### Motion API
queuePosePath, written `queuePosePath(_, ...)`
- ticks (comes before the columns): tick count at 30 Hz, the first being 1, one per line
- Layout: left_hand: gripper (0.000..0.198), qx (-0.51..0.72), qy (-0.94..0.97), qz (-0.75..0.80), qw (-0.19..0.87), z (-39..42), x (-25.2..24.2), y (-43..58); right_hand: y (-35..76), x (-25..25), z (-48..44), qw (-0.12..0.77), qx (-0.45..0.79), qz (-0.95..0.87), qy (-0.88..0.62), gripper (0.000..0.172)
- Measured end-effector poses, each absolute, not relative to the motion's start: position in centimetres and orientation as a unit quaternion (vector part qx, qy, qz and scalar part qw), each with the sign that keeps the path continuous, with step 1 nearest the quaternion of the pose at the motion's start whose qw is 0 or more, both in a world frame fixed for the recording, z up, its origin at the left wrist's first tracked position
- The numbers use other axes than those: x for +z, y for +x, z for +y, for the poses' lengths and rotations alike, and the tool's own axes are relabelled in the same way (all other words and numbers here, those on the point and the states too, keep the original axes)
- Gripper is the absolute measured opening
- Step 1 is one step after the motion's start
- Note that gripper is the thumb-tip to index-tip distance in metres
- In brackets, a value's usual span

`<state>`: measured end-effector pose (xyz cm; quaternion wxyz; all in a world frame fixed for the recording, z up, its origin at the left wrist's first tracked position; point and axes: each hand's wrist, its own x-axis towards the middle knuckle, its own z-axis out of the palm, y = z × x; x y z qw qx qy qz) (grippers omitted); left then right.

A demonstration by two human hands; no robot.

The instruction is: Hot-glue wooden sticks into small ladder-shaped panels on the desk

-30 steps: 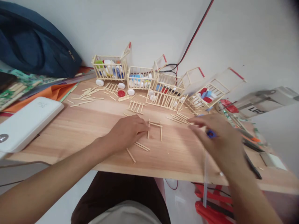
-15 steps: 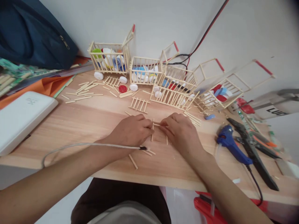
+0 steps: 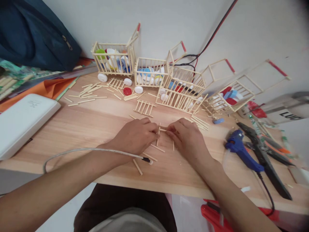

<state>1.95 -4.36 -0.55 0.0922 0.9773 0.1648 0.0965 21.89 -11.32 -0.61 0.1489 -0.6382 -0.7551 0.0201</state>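
My left hand (image 3: 137,135) is closed, its thumb and fingertips pressed on a thin wooden stick (image 3: 158,139) that lies lengthwise away from me. A short crosspiece stick (image 3: 163,130) meets it near its far end. Pinched in the fingers of my right hand (image 3: 187,133) is the other end of that crosspiece. Below the right fingertips another stick (image 3: 173,145) shows, partly covered by the hand. Loose sticks (image 3: 149,157) lie beside my left wrist, near a cable's black plug (image 3: 146,159). Beyond the hands is a small ladder-like stick frame (image 3: 145,108).
Small stick-built carts (image 3: 113,59) holding bottle caps line the wall. Loose sticks (image 3: 88,93) and a red cap (image 3: 127,91) lie before them. A blue glue gun (image 3: 243,149) and black-handled tool (image 3: 265,161) are at right; a white power bank (image 3: 29,124) is at left.
The cable's plug has shifted slightly towards me, and the sticks beside my left wrist show more. Both hands stay nearly in place on the joined sticks. The view has shifted a little.
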Motion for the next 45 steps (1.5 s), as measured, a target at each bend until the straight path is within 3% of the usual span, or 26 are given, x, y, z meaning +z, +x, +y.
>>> queuePosePath(19,0.023,0.099,0.977,0.164,0.089,-4.5,-0.5,1.9,21.8,-0.6,-11.2,0.128,0.0,-0.766,-0.63,0.01)
queuePosePath(30,0.018,0.161,0.958,0.185,0.151,-4.5,-0.5,1.6,23.4,1.4,-12.1,0.189,-0.041,-0.758,-0.623,0.006)
queuePosePath(39,0.011,0.211,0.914,0.259,0.23,-5.1,0.6,1.2,22.4,3.6,-15.9,0.207,-0.052,-0.761,-0.612,0.01)
queuePosePath(43,0.01,0.259,0.89,0.281,0.249,-5.4,1.1,1.3,18.0,2.9,-17.4,0.245,-0.053,-0.788,-0.562,0.027)
queuePosePath(45,0.009,0.276,0.882,0.29,0.247,-5.6,1.3,1.4,15.7,2.2,-17.4,0.251,-0.043,-0.792,-0.555,0.025)
